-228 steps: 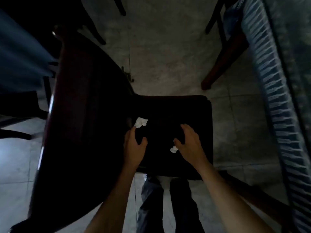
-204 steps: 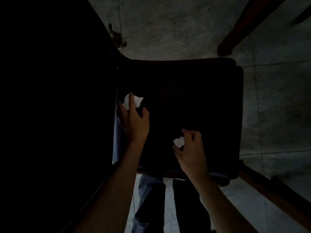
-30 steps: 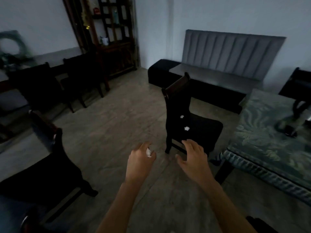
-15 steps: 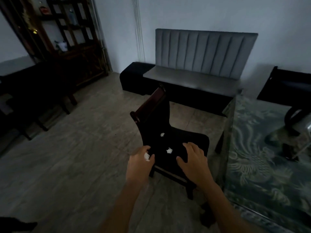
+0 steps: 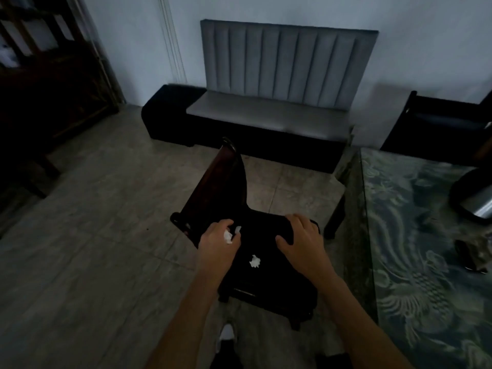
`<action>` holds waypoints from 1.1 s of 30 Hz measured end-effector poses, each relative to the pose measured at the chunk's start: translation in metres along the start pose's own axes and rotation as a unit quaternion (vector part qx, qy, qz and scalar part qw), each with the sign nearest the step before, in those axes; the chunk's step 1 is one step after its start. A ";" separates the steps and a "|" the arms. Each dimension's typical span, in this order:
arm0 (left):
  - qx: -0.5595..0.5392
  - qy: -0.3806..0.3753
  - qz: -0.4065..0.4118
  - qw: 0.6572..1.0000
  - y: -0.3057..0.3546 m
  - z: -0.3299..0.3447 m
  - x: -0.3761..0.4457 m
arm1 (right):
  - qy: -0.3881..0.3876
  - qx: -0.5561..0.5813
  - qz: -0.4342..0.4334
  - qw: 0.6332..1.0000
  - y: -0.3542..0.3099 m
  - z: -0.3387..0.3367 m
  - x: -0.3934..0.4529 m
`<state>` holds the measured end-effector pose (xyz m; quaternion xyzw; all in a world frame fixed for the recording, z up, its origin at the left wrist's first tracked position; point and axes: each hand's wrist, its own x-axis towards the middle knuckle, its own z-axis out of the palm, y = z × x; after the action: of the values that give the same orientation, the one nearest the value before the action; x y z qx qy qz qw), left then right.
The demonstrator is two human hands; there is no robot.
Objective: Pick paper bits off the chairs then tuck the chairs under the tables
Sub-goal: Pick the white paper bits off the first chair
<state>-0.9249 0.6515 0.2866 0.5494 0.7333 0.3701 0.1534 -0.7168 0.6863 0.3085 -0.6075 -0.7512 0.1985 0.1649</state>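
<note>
Picking is in hand: the left hand (image 5: 217, 242), curled on a paper wad (image 5: 228, 236), and the open, empty right hand (image 5: 302, 242) must next take two bits (image 5: 254, 261) from the near chair (image 5: 269, 235) seat.

Three paper bits (image 5: 254, 261); one chair (image 5: 266, 235); one table (image 5: 426, 249); one bench (image 5: 269, 113); two hands (image 5: 302, 243).

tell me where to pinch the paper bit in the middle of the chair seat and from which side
Pinch the raised crumpled top of the paper bit from straight above. It lies loose on the flat dark seat with nothing beside it. The open right hand is probably best, since the left hand already holds paper.
</note>
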 end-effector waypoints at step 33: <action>-0.111 -0.122 -0.289 0.943 -0.160 0.230 0.149 | -0.155 0.085 0.162 0.971 0.110 0.245 0.209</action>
<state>-0.9423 0.8545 0.0436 0.3340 0.7908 0.3190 0.4016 -0.7867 0.8865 0.0424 -0.6669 -0.6392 0.3777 0.0634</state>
